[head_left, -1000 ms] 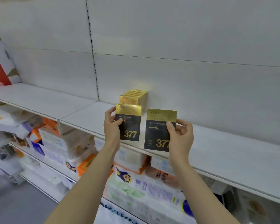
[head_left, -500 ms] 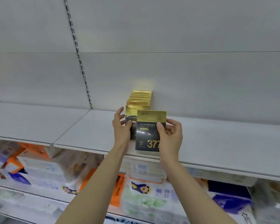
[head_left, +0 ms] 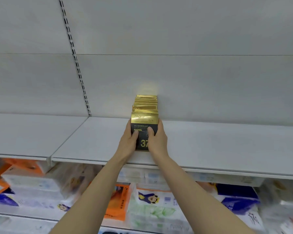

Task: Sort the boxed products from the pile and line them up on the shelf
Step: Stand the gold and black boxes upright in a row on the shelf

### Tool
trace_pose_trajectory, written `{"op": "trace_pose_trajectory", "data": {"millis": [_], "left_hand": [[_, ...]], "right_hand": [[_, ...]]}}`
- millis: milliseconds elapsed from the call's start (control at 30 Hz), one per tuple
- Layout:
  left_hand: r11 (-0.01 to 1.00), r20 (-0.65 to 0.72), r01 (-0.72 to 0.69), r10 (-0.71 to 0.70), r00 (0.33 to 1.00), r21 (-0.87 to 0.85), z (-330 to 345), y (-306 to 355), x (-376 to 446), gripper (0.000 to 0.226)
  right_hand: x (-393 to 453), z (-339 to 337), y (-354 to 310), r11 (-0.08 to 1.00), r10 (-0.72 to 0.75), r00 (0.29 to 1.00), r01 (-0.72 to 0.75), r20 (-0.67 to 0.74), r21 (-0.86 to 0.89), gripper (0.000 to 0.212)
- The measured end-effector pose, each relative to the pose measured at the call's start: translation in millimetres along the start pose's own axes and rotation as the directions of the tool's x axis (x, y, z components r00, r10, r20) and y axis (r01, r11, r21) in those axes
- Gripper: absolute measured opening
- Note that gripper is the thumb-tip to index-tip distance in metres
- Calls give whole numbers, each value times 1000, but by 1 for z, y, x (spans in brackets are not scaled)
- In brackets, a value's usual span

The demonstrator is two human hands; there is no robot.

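A row of several gold-and-black boxes (head_left: 145, 103) stands upright on the white shelf (head_left: 210, 146), running from the back wall toward me. The front box (head_left: 144, 120) has a gold top band and a black lower face with gold digits. My left hand (head_left: 128, 142) grips its left edge, thumb on the face. My right hand (head_left: 157, 141) grips its right edge, thumb also on the face. The box stands upright against the row behind it.
A slotted upright (head_left: 76, 65) splits the back wall to the left. Another white shelf board (head_left: 24, 134) joins on the left. The shelf below holds tissue packs (head_left: 150, 205) in orange, white and blue wrappers.
One second ago each hand held a separate box. The left box joined the row, then both hands brought the right box in front of it; my view shifted left to face the row.
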State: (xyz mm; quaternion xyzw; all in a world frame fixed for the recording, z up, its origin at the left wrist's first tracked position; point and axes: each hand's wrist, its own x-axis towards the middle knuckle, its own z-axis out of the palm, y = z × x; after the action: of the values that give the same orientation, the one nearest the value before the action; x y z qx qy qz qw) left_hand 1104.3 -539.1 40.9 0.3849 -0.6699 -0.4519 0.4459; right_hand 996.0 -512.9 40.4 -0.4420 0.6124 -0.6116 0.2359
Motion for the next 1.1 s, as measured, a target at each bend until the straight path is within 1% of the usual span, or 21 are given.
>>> {"op": "trace_pose_trajectory", "data": {"millis": [100, 200, 233, 267, 300, 333, 367, 400, 433, 500, 567, 600, 667, 733, 800, 900, 1033, 1100], "left_hand": [[998, 16, 6, -7, 1000, 57, -4, -3, 4, 46], [997, 22, 25, -26, 999, 73, -4, -1, 4, 45], [994, -20, 47, -45, 999, 100, -4, 1, 3, 47], [981, -98, 74, -57, 994, 181, -3, 3, 1, 53], [949, -184, 82, -26, 983, 304, -3, 5, 0, 58], [891, -240, 50, 68, 969, 452, -3, 8, -3, 62], [804, -246, -12, 196, 949, 595, -2, 12, -6, 62], [697, -206, -89, 328, 922, 712, 1, 17, -8, 61], [592, -140, -164, 433, 890, 789, 6, 23, -11, 59], [430, 20, -296, 539, 842, 853, 22, 38, -15, 54], [331, 151, -396, 572, 806, 857, 44, 46, -20, 49], [304, 191, -425, 576, 795, 853, 56, 50, -23, 46], [291, 225, -467, 593, 773, 835, 81, 54, -28, 40], [286, 244, -510, 626, 740, 811, 110, 58, -32, 35], [287, 268, -541, 631, 728, 791, 144, 63, -37, 32], [311, 318, -583, 603, 731, 750, 201, 76, -45, 31], [320, 389, -650, 592, 705, 690, 280, 100, -63, 29], [333, 411, -674, 592, 694, 659, 321, 111, -73, 30]], "right_hand": [[2, 0, -1, 1000, 7, 1000, -6, 27, -21, 44], [-1, -9, -4, 998, 9, 996, -4, 85, -55, 43], [-2, -15, -4, 997, 13, 996, -5, 91, -81, 46], [-3, -23, -4, 992, 10, 997, 0, 83, -127, 51], [-4, -33, -3, 980, -3, 998, 16, 66, -197, 56], [-6, -47, -1, 961, -43, 998, 53, 45, -271, 58], [-7, -62, 2, 937, -102, 994, 104, 26, -335, 58], [-9, -78, 5, 908, -161, 987, 153, 11, -391, 57], [-11, -94, 8, 879, -206, 979, 183, -5, -441, 56], [-16, -123, 14, 816, -274, 961, 207, -47, -540, 53], [-23, -151, 21, 758, -354, 930, 223, -98, -613, 46], [-28, -165, 23, 728, -402, 908, 238, -119, -643, 43], [-39, -194, 25, 671, -479, 867, 259, -140, -695, 43], [-52, -223, 28, 634, -507, 848, 247, -152, -733, 45], [-63, -255, 33, 605, -526, 833, 223, -173, -765, 43], [-75, -308, 42, 582, -526, 822, 162, -218, -797, 40], [-91, -389, 51, 581, -503, 816, 74, -286, -810, 39], [-101, -434, 56, 561, -508, 803, 36, -310, -827, 37]]}}
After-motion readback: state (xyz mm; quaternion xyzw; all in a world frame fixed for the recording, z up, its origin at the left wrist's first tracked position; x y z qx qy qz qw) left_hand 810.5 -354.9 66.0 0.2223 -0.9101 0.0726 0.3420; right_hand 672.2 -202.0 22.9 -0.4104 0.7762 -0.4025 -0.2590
